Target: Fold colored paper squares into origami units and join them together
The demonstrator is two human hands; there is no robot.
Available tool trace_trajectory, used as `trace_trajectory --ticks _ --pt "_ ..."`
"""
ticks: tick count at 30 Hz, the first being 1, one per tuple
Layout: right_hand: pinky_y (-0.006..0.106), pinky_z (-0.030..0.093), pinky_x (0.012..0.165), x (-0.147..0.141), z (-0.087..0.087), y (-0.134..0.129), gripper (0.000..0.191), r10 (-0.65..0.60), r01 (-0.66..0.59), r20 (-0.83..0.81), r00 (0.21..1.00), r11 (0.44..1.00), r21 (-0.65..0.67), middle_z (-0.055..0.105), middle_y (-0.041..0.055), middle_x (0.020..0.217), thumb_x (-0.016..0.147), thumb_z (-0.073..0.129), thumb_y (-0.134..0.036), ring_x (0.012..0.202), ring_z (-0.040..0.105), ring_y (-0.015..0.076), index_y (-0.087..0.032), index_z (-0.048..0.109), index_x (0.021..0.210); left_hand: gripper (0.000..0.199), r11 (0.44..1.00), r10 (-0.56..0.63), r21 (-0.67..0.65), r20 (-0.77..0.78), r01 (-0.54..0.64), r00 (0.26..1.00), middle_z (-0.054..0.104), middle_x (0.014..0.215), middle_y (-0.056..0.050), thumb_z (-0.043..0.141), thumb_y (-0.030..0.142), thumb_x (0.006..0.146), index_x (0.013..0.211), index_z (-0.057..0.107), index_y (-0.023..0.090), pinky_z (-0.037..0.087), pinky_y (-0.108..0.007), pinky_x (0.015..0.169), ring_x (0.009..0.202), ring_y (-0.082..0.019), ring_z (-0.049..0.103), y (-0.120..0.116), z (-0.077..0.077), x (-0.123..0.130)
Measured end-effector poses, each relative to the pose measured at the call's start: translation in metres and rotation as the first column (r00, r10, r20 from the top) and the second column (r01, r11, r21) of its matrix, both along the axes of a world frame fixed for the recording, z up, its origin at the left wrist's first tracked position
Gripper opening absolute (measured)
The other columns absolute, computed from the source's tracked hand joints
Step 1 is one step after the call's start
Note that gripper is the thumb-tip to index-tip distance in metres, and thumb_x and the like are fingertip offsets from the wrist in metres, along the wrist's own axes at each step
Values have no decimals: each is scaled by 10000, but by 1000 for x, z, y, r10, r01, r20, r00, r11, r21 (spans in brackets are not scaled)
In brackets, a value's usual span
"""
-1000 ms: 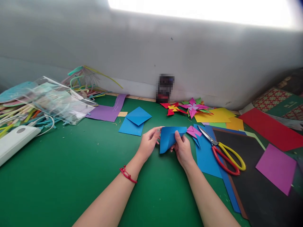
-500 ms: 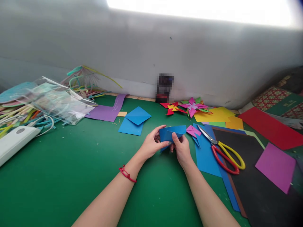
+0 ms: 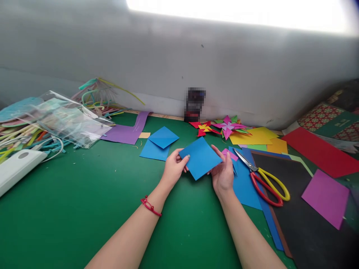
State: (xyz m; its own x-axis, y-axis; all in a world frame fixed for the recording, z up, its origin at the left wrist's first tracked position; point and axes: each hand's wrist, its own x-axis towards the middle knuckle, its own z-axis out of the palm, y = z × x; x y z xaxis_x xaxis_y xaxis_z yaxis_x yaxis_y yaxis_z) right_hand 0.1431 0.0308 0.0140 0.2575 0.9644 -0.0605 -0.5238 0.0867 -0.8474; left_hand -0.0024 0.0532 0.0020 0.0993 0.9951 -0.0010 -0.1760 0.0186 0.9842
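A square sheet of blue paper (image 3: 200, 158) is held above the green table, turned so that one corner points towards me. My left hand (image 3: 174, 169) pinches its left corner, thumb on top and the other fingers behind. At the right corner, my right hand (image 3: 223, 175) has its thumb and index finger spread apart; some of its fingers touch or lie just behind the paper's edge, partly hidden. Past my right hand, a folded pink paper piece (image 3: 230, 154) lies on blue paper. Two more blue papers (image 3: 164, 137) overlap beyond my left hand.
Scissors (image 3: 262, 177) with red and yellow handles lie on blue and black sheets (image 3: 303, 201) at right. Folded paper flowers (image 3: 227, 126) are near the wall. A plastic sleeve (image 3: 75, 119), pipe cleaners (image 3: 30, 136) and a white device (image 3: 21, 168) occupy the left.
The blue paper has turned from a folded, edge-on view to a flat diamond facing up. My right thumb has lifted off it, and the right hand has shifted slightly right and opened.
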Motion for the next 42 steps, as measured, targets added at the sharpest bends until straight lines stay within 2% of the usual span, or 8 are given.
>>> trace_trajectory --ticks 4,8,13,17,22,28,35,42 --pt "191 355 320 0 0 -2 465 15 -15 115 993 1000 -3 546 -28 647 765 455 -514 406 495 84 -239 509 1136 362 997 74 -18 46 -74 996 530 599 28 605 337 692 962 456 147 464 -202 387 406 -100 549 3 3 -3" --pt "159 317 267 1 -2 -2 495 21 -19 115 993 1000 -17 458 -88 548 708 601 -305 316 414 50 -253 457 1179 359 996 -58 -68 99 65 993 544 670 16 608 322 689 947 417 163 507 -242 420 444 -120 583 1 4 -3" --pt "128 288 255 8 -4 1 397 24 -27 -36 999 997 -71 403 -101 441 696 578 -225 310 389 48 -205 523 1089 376 978 -196 -57 78 201 978 561 917 -57 606 295 690 1022 475 177 539 -286 520 650 -154 606 -3 4 -2" --pt "122 272 254 11 -5 4 356 -28 20 -70 997 994 -110 387 -110 414 657 583 -194 296 358 41 -192 552 1012 539 976 -216 -19 -3 216 976 492 1192 -90 627 297 677 1185 460 229 527 -281 613 807 -190 593 -8 9 0" --pt "122 273 264 13 -7 6 303 -48 36 -93 995 992 -123 402 -107 434 640 578 -189 298 322 31 -185 559 942 806 957 -282 56 -44 284 958 439 1275 -99 745 242 541 1263 388 232 443 -338 850 1093 -269 474 -13 15 1" --pt "125 303 283 11 -5 5 282 7 -22 -118 993 992 -125 422 -95 449 677 576 -189 326 374 46 -195 552 958 672 976 -170 115 -132 185 977 507 1205 -66 722 269 582 1200 460 223 405 -318 889 1087 -244 476 -10 9 1" --pt "170 442 420 1 1 0 346 138 -141 -108 984 990 -14 572 -40 851 758 560 -384 561 550 74 -301 482 1085 409 987 -156 37 -41 157 987 598 947 -79 582 360 722 1076 513 166 497 -277 583 755 -203 609 -9 10 1" --pt "163 404 383 -9 -1 -3 459 197 -196 23 980 980 -34 571 -26 754 691 659 -318 568 563 101 -258 467 1103 272 989 -135 43 -98 140 986 600 767 -29 608 380 700 840 551 154 485 -243 577 725 -167 587 -9 10 1"
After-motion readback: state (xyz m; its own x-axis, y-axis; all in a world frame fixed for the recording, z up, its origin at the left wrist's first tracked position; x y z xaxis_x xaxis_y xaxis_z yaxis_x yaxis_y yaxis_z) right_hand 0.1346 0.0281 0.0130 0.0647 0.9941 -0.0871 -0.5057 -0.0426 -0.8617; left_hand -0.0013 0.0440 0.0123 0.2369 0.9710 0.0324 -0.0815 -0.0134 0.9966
